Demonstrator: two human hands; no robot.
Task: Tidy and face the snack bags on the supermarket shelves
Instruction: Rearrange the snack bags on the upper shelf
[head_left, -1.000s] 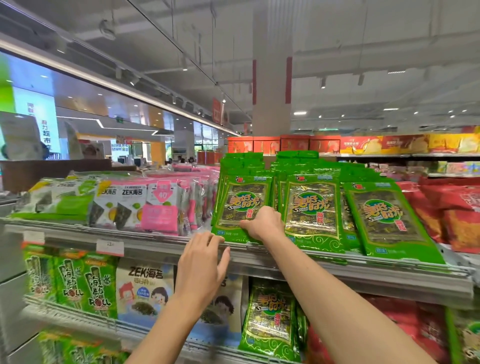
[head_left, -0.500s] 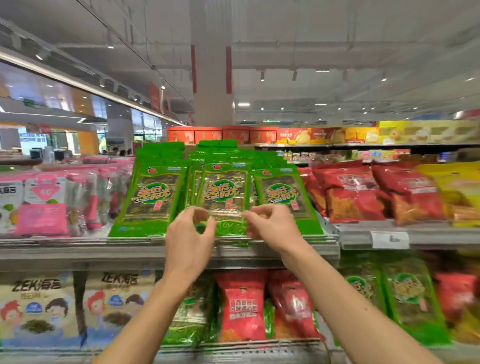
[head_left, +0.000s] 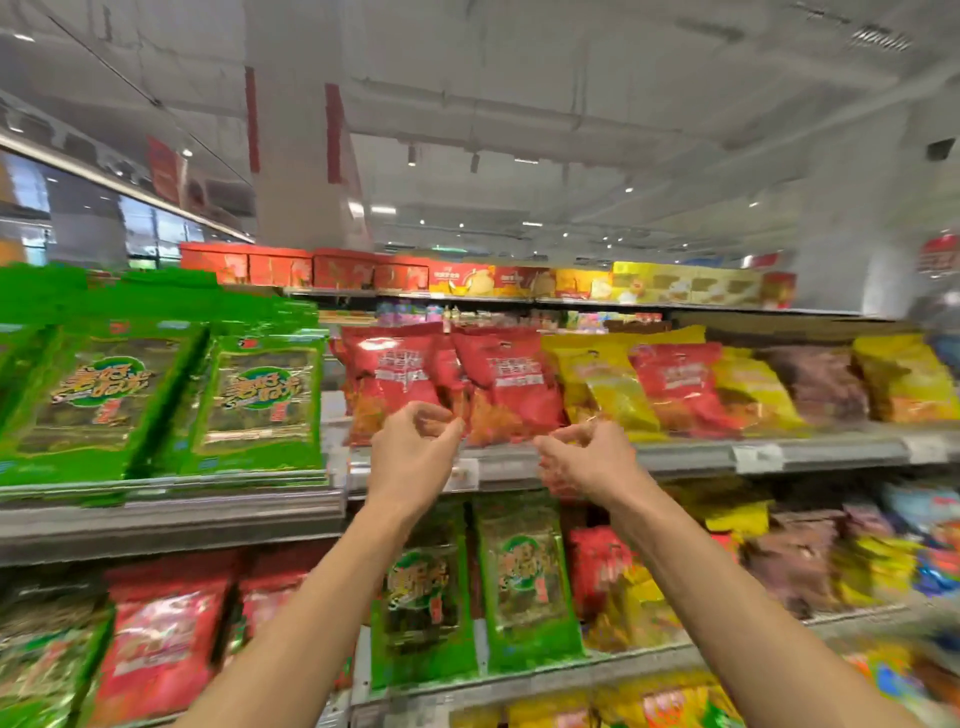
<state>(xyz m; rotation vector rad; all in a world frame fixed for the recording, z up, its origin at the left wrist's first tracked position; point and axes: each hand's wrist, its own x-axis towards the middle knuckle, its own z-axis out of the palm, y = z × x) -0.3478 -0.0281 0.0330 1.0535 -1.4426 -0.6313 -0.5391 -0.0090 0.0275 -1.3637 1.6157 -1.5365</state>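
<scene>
Two red snack bags (head_left: 395, 382) (head_left: 511, 384) stand side by side on the upper shelf (head_left: 691, 454), right of the green seaweed packs (head_left: 262, 402). My left hand (head_left: 415, 457) is raised in front of the left red bag's lower edge, with thumb and fingers loosely curled and nothing between them. My right hand (head_left: 587, 460) hovers at the shelf lip below the right red bag, fingers also loosely curled and holding nothing. The frame is blurred by motion.
Yellow (head_left: 602, 387), red (head_left: 675, 384) and brown (head_left: 815, 384) bags continue to the right on the same shelf. The lower shelf (head_left: 597, 665) carries green seaweed packs (head_left: 524, 582) and red bags (head_left: 156, 644). Boxed goods (head_left: 467, 278) line a far aisle top.
Both hands have let go of the middle green seaweed pack and shifted right to the red bags. The view has swung right with them.
</scene>
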